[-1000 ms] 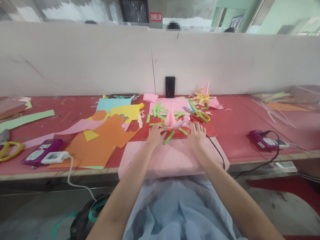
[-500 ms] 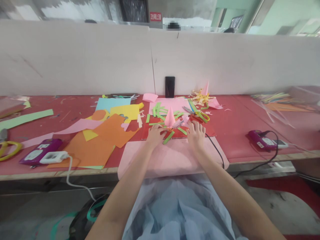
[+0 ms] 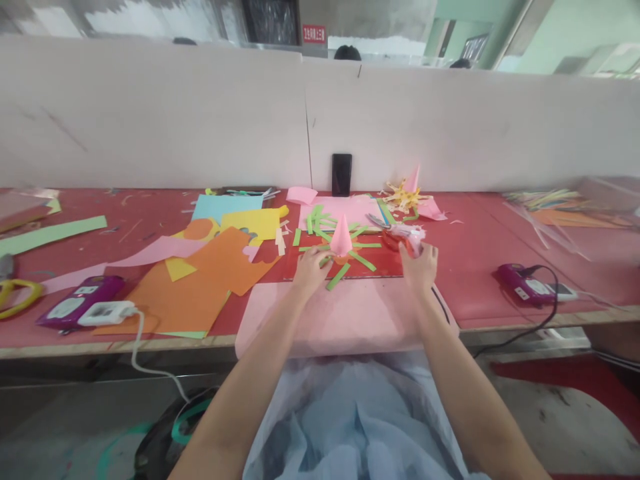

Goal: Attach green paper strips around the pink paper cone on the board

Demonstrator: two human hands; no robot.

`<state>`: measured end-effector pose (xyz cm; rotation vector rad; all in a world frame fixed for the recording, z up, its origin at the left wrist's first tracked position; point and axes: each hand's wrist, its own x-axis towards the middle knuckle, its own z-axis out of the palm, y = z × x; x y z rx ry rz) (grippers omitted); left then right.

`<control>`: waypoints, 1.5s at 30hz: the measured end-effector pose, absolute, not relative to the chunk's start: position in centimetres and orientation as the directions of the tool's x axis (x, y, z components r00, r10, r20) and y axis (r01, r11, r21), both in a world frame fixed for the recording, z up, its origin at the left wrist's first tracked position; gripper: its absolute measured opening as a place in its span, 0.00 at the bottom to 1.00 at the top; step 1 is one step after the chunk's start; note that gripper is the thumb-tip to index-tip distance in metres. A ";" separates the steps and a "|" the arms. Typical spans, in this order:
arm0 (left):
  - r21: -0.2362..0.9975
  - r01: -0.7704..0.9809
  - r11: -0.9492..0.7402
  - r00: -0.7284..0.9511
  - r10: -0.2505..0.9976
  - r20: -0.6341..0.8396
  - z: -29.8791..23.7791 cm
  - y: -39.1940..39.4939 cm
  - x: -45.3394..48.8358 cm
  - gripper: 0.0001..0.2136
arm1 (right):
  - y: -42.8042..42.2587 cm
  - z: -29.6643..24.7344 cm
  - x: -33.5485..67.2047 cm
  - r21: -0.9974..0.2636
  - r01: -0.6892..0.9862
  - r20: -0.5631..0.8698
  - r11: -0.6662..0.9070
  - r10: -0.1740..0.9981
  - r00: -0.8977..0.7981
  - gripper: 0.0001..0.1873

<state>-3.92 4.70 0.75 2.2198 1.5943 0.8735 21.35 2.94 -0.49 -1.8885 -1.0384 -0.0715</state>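
A pink paper cone (image 3: pixel 341 239) stands upright on an orange paper base (image 3: pixel 345 261), with green paper strips (image 3: pixel 364 260) spread out around it like rays. My left hand (image 3: pixel 311 268) pinches the left edge of this piece at the base, fingertips close to the cone. Off to the right, my right hand (image 3: pixel 420 265) is closed on a pinkish, blurred glue gun (image 3: pixel 409 235), whose black cord (image 3: pixel 440 303) trails toward the lap. Scissors (image 3: pixel 380 221) lie just behind, their handles partly hidden by the glue gun.
Orange sheets (image 3: pixel 185 293), yellow paper (image 3: pixel 253 223) and a blue sheet (image 3: pixel 227 205) lie left. A phone (image 3: pixel 342 175) leans on the white partition (image 3: pixel 200 120). A finished-looking yellow-fringed cone piece (image 3: pixel 406 193) stands back right. Purple power boxes (image 3: pixel 525 283) flank the workplace.
My right hand has moved right, away from the cone, carrying the glue gun with it. My left hand stays at the base of the paper piece.
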 end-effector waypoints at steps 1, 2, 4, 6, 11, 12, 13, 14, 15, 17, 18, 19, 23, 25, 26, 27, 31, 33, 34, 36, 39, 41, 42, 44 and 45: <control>0.549 0.752 -0.364 0.213 0.923 0.319 0.9 4.7 -3.9 0.09 | 3.0 -0.5 22.4 -0.701 0.681 0.445 -0.212 0.616 0.650 0.24; 0.556 0.743 -0.372 0.218 0.920 0.325 0.9 4.7 -3.9 0.09 | 3.0 -0.6 23.5 -0.687 0.688 0.444 -0.234 0.615 0.652 0.24; 0.564 0.729 -0.388 0.229 0.915 0.333 1.0 4.7 -3.8 0.09 | 3.1 -1.1 25.4 -0.646 0.707 0.436 -0.289 0.621 0.652 0.23; 0.566 0.727 -0.389 0.231 0.915 0.332 0.9 4.7 -3.8 0.09 | 3.2 -1.9 26.7 -0.622 0.724 0.441 -0.299 0.631 0.638 0.23; 0.564 0.733 -0.379 0.220 0.918 0.330 0.9 4.7 -4.0 0.08 | 3.1 -2.8 26.6 -0.525 0.756 0.388 -0.392 0.680 0.622 0.25; 0.566 0.734 -0.376 0.216 0.919 0.331 0.9 4.7 -4.0 0.08 | 2.9 -2.6 26.1 -0.505 0.762 0.406 -0.406 0.667 0.625 0.26; 0.571 0.732 -0.373 0.211 0.920 0.330 0.9 4.7 -4.0 0.08 | 2.7 -2.3 25.6 -0.489 0.777 0.449 -0.398 0.649 0.615 0.27; 0.578 0.728 -0.370 0.208 0.922 0.328 1.0 4.8 -4.0 0.07 | 2.4 -1.9 24.9 -0.479 0.792 0.498 -0.378 0.627 0.600 0.26; 0.586 0.722 -0.367 0.206 0.923 0.325 1.0 4.8 -4.0 0.07 | 2.0 -1.5 24.2 -0.483 0.802 0.536 -0.352 0.605 0.589 0.24; 0.602 0.712 -0.362 0.201 0.926 0.320 1.0 4.8 -3.9 0.06 | 1.4 -0.8 22.5 -0.510 0.826 0.563 -0.242 0.632 0.533 0.18; 0.608 0.709 -0.357 0.196 0.928 0.317 1.1 4.7 -4.0 0.05 | 1.2 -0.6 21.6 -0.527 0.834 0.552 -0.160 0.682 0.480 0.16; 0.611 0.710 -0.350 0.190 0.931 0.313 1.2 4.6 -4.0 0.05 | 1.0 -0.5 20.5 -0.551 0.832 0.526 -0.061 0.749 0.403 0.15; 0.596 0.744 -0.302 0.184 0.950 0.252 1.4 2.9 -4.6 0.03 | 0.8 -0.9 16.6 -0.664 0.741 0.378 0.105 0.902 0.211 0.14; 0.586 0.770 -0.251 0.144 0.964 0.223 1.4 1.6 -4.9 0.03 | 1.0 -1.2 15.2 -0.666 0.735 0.358 0.128 0.919 0.164 0.13; 0.588 0.778 -0.223 0.122 0.971 0.207 1.3 0.9 -5.0 0.03 | 1.0 -1.3 14.8 -0.661 0.738 0.359 0.135 0.921 0.153 0.12; 0.593 0.779 -0.203 0.110 0.976 0.189 1.2 0.3 -5.0 0.02 | 1.1 -1.4 14.5 -0.655 0.742 0.361 0.142 0.922 0.142 0.12; 0.587 0.788 -0.189 0.113 0.980 0.164 0.9 -0.9 -4.3 0.02 | 1.3 -1.5 14.2 -0.649 0.745 0.353 0.151 0.928 0.120 0.10; 0.574 0.800 -0.173 0.106 0.983 0.149 0.8 -0.8 -3.9 0.03 | 1.4 -1.5 14.3 -0.661 0.736 0.343 0.148 0.932 0.121 0.09; 0.576 0.802 -0.161 0.101 0.986 0.135 0.8 -0.8 -3.7 0.03 | 1.4 -1.5 14.3 -0.669 0.729 0.336 0.145 0.934 0.123 0.09; 0.598 0.790 -0.135 0.093 0.991 0.101 0.8 -0.5 -3.4 0.04 | 1.4 -1.4 14.4 -0.693 0.708 0.315 0.133 0.940 0.132 0.09; 0.663 0.744 -0.083 0.053 0.996 0.064 1.1 -0.3 -3.2 0.05 | 1.4 -1.0 14.4 -0.770 0.630 0.258 0.097 0.951 0.169 0.10; 0.711 0.702 -0.046 0.008 0.998 0.057 1.2 -0.1 -3.1 0.04 | 1.4 -0.7 14.4 -0.833 0.548 0.203 0.072 0.962 0.181 0.11; 0.731 0.681 -0.037 -0.007 0.998 0.057 1.3 0.0 -3.0 0.04 | 1.4 -0.6 14.3 -0.860 0.508 0.174 0.059 0.968 0.181 0.13; 0.762 0.647 -0.033 -0.007 0.999 0.050 1.4 0.2 -2.8 0.03 | 1.4 -0.3 14.1 -0.895 0.446 0.121 0.029 0.976 0.180 0.15; 0.772 0.635 -0.038 0.003 0.999 0.046 1.4 0.3 -2.7 0.03 | 1.5 -0.2 14.0 -0.905 0.425 0.100 0.013 0.978 0.184 0.16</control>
